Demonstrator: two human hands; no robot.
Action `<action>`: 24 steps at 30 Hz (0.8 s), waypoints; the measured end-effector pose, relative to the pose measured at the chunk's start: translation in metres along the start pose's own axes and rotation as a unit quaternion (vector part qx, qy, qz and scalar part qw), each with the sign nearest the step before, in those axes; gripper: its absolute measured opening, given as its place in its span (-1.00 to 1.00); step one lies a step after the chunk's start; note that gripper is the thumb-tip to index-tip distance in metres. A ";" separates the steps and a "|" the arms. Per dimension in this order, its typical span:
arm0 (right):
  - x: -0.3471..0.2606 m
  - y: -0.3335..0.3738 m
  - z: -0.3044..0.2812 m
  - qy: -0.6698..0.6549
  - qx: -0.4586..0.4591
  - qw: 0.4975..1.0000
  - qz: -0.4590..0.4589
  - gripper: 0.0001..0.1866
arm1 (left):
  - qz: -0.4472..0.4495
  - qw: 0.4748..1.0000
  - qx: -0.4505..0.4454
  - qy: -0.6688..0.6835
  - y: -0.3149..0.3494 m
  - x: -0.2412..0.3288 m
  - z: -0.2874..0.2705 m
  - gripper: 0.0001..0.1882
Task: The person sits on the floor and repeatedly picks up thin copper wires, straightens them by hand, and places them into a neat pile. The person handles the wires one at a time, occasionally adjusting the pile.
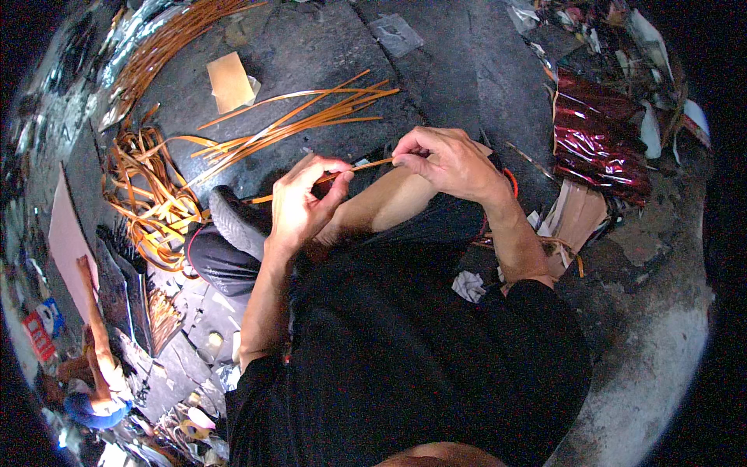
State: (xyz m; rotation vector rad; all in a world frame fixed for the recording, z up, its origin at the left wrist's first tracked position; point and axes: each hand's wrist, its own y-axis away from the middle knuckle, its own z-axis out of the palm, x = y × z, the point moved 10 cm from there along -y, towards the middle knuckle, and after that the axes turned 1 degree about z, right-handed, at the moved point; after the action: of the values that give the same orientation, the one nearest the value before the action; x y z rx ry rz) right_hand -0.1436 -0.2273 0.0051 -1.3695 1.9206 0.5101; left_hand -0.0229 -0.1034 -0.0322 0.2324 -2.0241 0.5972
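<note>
A narrow orange-brown strip [372,164] stretches between my two hands, just above my crossed legs. My left hand [299,201] grips it with thumb and forefinger curled round, and the strip runs on past that hand to the left. My right hand [453,162] pinches the other end between thumb and fingertips. Beyond them, several straight strips of the same colour [296,124] lie fanned on the dark floor board [311,54]. To their left is a tangled heap of looped strips [156,198], near my grey-socked foot [232,220].
A tan rectangular piece [230,82] lies at the far left, near a long strip bundle [167,50]. At right sit a shiny dark-red sheet [597,140] and cardboard [577,214]. Crumpled white paper [469,286] is by my right side. Another person in a blue cap [95,411] is lower left.
</note>
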 end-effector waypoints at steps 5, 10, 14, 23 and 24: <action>-0.005 0.001 -0.005 0.056 0.064 0.996 -0.013 -0.82 | -0.050 0.998 -0.029 0.010 -0.003 -0.010 0.012 -0.90; -0.021 -0.004 0.019 0.091 0.005 0.993 -0.079 -0.85 | -0.016 0.998 -0.061 -0.019 -0.010 0.004 0.016 -0.88; -0.006 -0.008 -0.014 0.113 0.049 0.992 -0.040 -0.91 | -0.105 0.993 -0.041 -0.028 -0.009 -0.024 -0.025 -0.86; 0.050 -0.012 -0.095 0.119 0.148 0.978 0.084 -0.83 | -0.135 0.975 0.024 -0.173 0.004 -0.061 -0.190 -0.81; 0.058 -0.016 -0.097 0.110 0.145 0.980 0.075 -0.82 | -0.146 0.966 0.021 -0.213 0.004 -0.062 -0.198 -0.81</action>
State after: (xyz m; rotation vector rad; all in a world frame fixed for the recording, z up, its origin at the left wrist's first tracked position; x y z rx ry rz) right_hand -0.1708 -0.3353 0.0280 -1.1374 2.1891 0.1413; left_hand 0.1584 -0.0058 -0.0067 0.7237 -2.3284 0.4275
